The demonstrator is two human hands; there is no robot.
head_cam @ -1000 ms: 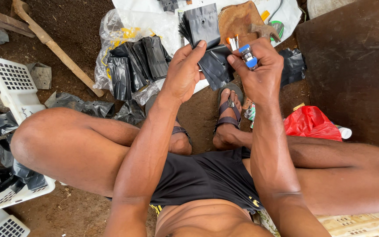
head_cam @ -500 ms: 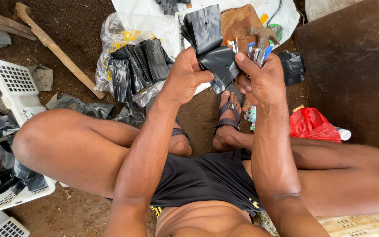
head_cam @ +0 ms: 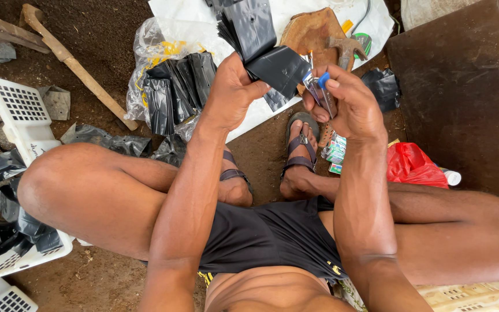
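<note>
Both hands have edged closer together since before. Left hand [head_cam: 232,95] grips a fanned stack of black bags [head_cam: 261,43]; right hand [head_cam: 347,104], just beside it, pinches a small blue-tipped tool [head_cam: 320,89] closed.

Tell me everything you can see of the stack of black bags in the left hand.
The stack of black bags is a fan of thin, glossy plastic sleeves, flat and empty. The left hand pinches it at the lower end, so the sheets splay up and away from the body. One sheet shows small punched holes. The front bag folds toward the right hand, which touches its corner while holding a small metal tool with a blue part. The stack is held in the air above a white sheet on the ground.
</note>
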